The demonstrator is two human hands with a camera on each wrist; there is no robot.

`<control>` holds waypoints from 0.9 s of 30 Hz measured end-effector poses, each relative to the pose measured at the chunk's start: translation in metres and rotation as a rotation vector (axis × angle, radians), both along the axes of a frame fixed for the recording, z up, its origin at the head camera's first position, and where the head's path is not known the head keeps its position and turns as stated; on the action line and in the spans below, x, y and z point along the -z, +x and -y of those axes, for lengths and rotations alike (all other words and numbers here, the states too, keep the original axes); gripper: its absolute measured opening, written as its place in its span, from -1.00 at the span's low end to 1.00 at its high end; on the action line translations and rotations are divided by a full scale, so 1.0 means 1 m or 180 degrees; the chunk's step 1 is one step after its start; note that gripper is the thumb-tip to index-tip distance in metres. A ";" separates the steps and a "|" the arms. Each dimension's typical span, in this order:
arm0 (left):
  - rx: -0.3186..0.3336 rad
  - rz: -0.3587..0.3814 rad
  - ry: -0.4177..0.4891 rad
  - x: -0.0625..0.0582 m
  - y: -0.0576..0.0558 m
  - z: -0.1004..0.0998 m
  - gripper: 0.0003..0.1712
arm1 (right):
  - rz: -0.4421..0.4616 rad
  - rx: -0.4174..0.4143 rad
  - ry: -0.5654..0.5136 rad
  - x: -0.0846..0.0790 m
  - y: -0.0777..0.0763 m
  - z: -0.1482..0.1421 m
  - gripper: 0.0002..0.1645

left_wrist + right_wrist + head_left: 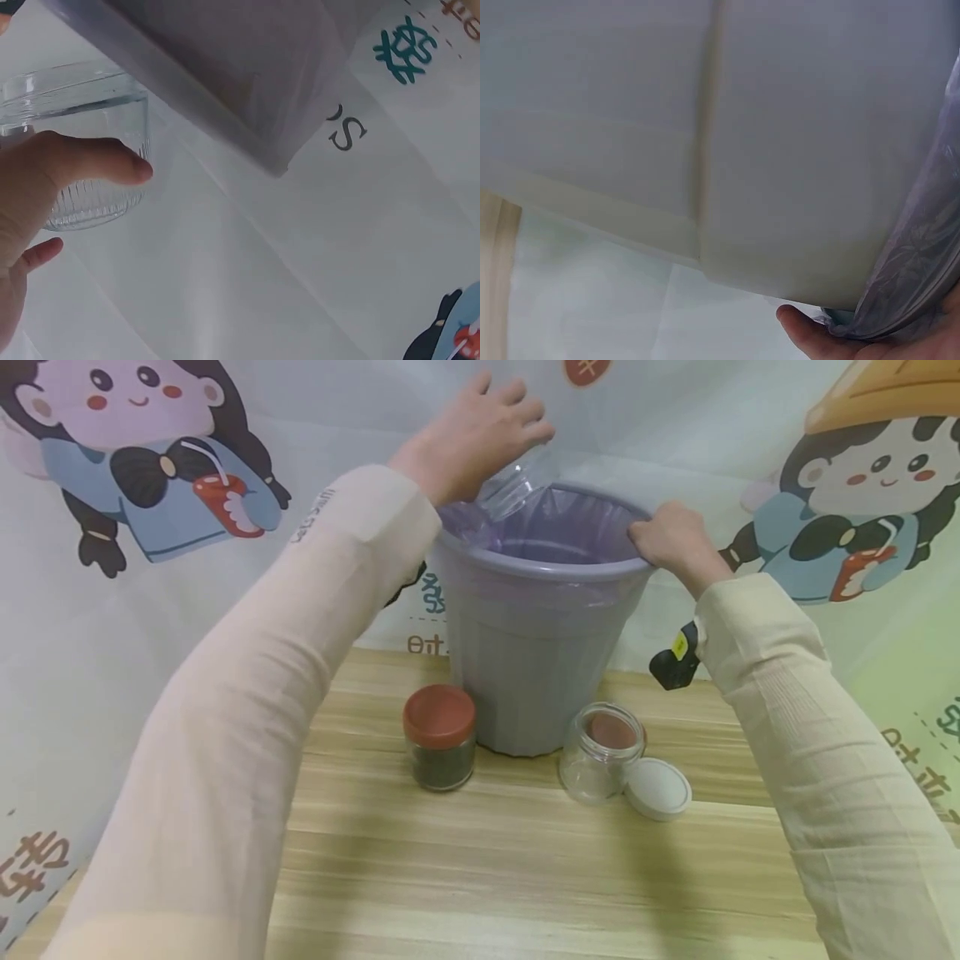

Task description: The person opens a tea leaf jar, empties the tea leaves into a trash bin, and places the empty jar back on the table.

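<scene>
tilting over the bin (536, 693), the left hand (476, 435) clasps a glass jar (517, 485), slippery and fragile, by its ribbed side; the right hand (671, 543) pinches the bin's rim.

Pale printed plastic backdrop sheet (315, 435) hangs behind both hands, covering the whole wall. Cartoon girl print holding a red drink (142, 452) sits left of the left hand; a matching cartoon girl print under an orange hat (862, 502) sits right of the right hand. Teal and red printed characters (409, 49) scattered low on the sheet. Light striped wooden tabletop (510, 877) spreads below and nearer than the hands, meeting the sheet at its far edge. Soft, even indoor light, faint shadows.
</scene>
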State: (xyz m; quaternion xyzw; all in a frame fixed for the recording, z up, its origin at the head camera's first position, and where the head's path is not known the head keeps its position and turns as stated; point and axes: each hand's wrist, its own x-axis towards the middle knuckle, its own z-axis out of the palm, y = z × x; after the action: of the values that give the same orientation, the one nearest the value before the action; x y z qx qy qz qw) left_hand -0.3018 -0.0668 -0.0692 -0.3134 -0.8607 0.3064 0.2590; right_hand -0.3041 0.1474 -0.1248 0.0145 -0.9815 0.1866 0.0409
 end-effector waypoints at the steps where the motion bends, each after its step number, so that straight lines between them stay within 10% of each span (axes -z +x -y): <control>1: -0.0016 0.0089 0.0139 -0.001 0.000 0.001 -0.21 | 0.0004 0.0019 -0.0046 0.000 0.000 0.000 -0.72; 10: -0.0118 0.0982 0.1658 -0.003 0.000 0.019 0.02 | -0.0008 0.0250 -0.0361 0.004 0.002 -0.003 -0.66; 27: -0.0298 0.1290 0.4152 0.018 0.014 0.054 0.03 | -0.0034 0.0328 -0.0889 0.005 0.003 -0.005 -0.79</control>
State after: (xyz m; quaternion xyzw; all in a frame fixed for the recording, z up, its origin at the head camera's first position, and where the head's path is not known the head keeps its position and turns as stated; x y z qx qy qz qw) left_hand -0.2879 -0.1213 -0.0875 -0.1069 -0.9134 -0.3287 0.2151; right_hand -0.3009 0.1524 -0.1299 -0.0407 -0.9452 0.3189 0.0573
